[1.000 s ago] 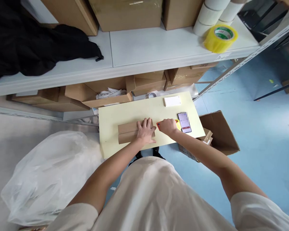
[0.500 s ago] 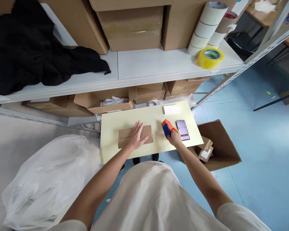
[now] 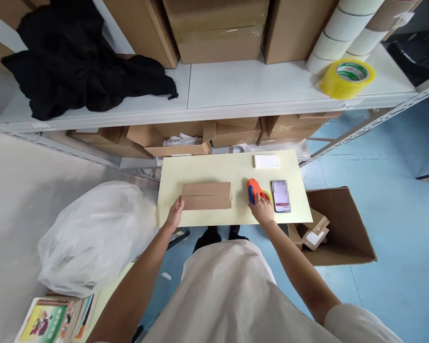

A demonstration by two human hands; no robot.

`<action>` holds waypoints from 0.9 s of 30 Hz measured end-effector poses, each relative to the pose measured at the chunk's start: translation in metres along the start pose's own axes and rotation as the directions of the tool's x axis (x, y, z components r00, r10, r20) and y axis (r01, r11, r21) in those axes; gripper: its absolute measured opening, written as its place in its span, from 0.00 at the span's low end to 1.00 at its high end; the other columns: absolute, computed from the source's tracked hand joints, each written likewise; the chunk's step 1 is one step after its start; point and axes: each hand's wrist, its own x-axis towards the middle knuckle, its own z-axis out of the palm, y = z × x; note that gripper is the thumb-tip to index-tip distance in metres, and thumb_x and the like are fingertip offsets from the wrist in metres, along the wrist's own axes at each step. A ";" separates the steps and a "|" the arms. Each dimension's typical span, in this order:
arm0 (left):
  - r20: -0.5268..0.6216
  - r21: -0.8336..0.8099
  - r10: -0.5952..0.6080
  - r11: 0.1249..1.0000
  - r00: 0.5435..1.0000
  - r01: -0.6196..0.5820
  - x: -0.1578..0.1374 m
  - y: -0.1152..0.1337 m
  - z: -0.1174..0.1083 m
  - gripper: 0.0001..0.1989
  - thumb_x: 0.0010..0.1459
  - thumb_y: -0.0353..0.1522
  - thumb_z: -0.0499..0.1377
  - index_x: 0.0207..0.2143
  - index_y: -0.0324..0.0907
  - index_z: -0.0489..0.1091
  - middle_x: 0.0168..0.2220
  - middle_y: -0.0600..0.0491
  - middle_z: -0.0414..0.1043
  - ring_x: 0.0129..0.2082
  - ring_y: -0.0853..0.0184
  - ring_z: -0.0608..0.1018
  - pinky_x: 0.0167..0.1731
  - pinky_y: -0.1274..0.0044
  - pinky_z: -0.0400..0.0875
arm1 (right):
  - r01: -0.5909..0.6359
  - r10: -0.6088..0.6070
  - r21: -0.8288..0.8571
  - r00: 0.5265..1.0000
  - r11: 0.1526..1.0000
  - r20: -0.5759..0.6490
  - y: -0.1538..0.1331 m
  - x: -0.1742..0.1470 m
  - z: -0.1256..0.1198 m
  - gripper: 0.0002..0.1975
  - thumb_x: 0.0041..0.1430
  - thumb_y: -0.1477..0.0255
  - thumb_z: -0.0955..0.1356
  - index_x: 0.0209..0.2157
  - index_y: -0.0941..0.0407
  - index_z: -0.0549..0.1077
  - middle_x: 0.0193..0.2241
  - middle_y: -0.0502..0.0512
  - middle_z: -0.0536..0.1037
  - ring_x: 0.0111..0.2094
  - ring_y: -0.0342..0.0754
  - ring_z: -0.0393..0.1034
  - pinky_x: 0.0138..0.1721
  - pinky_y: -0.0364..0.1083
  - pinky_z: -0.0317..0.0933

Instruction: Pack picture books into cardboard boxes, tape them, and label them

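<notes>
A flat, closed cardboard box (image 3: 207, 196) lies on the small cream table (image 3: 239, 216). At its left end, my left hand (image 3: 174, 214) grips the near corner between thumb and fingers. To the right of the box is an orange and blue tape dispenser (image 3: 254, 188) with a yellow-edged roll. My right hand (image 3: 262, 209) is closed over its near side, fingers partly hidden. Just right of that hand lies a phone (image 3: 280, 196), its screen lit. A white stack of cards or labels (image 3: 266, 161) sits near the table's back edge.
Behind the table stands a grey shelf (image 3: 232, 90) with cartons, black cloth (image 3: 93, 71) and a yellow tape roll (image 3: 346, 78). An open carton (image 3: 346, 228) holding small boxes is on the floor at right. A white plastic bag (image 3: 96, 233) and books (image 3: 53, 319) are at left.
My left hand has moved off the top of the box to its left end and taken hold there. The dispenser now sits lower at the table, my right hand still on it. The view has shifted.
</notes>
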 end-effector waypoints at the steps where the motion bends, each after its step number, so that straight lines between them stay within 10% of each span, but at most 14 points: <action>1: 0.020 -0.089 -0.025 0.996 0.999 0.027 -0.001 0.002 0.001 0.34 0.62 0.50 0.34 0.64 0.41 0.47 0.58 0.44 0.63 0.56 0.59 0.68 0.51 0.68 0.68 | 0.072 -0.070 0.044 0.996 0.996 -0.053 -0.005 -0.004 -0.001 0.33 0.58 0.65 0.63 0.61 0.66 0.51 0.52 0.75 0.68 0.55 0.62 0.61 0.53 0.57 0.55; 5: 0.113 -0.301 -0.026 0.952 0.993 0.059 -0.003 0.006 -0.003 0.40 0.57 0.55 0.42 0.64 0.40 0.48 0.58 0.44 0.63 0.56 0.58 0.68 0.52 0.68 0.66 | 0.362 -0.369 0.330 0.928 0.872 -0.043 -0.033 -0.014 0.008 0.51 0.50 0.62 0.69 0.65 0.60 0.34 0.64 0.68 0.46 0.65 0.58 0.42 0.60 0.54 0.49; 8: 0.209 -0.288 0.044 0.957 0.977 0.018 -0.004 0.001 -0.012 0.45 0.51 0.55 0.51 0.64 0.38 0.46 0.56 0.42 0.64 0.56 0.56 0.67 0.53 0.65 0.65 | 0.346 -0.411 0.484 0.911 0.804 0.031 -0.049 -0.014 0.025 0.51 0.51 0.68 0.68 0.65 0.54 0.28 0.65 0.64 0.44 0.64 0.55 0.46 0.59 0.54 0.52; 15: 0.183 -0.122 0.105 0.989 0.977 -0.083 0.006 -0.025 -0.017 0.35 0.49 0.45 0.60 0.57 0.39 0.58 0.54 0.41 0.67 0.53 0.57 0.70 0.52 0.66 0.65 | 0.230 -0.257 0.675 0.964 0.701 -0.061 -0.056 -0.006 0.047 0.35 0.59 0.67 0.61 0.65 0.51 0.42 0.62 0.60 0.57 0.58 0.53 0.59 0.53 0.54 0.61; 20: 0.108 -0.286 0.101 0.956 0.989 -0.066 0.022 -0.021 -0.015 0.27 0.50 0.46 0.59 0.48 0.39 0.67 0.45 0.45 0.74 0.44 0.58 0.77 0.44 0.70 0.71 | 0.183 -0.143 0.790 0.982 0.585 -0.122 -0.064 0.005 0.039 0.30 0.56 0.61 0.65 0.60 0.52 0.58 0.53 0.60 0.69 0.54 0.54 0.64 0.45 0.52 0.67; 27: 0.019 -0.507 -0.045 0.860 0.999 0.049 0.057 0.002 -0.031 0.27 0.47 0.46 0.62 0.46 0.39 0.66 0.44 0.43 0.74 0.43 0.60 0.77 0.42 0.71 0.71 | -0.037 0.146 0.762 0.986 0.646 -0.076 -0.083 0.043 0.011 0.21 0.55 0.55 0.64 0.41 0.57 0.71 0.39 0.59 0.78 0.40 0.51 0.72 0.41 0.48 0.67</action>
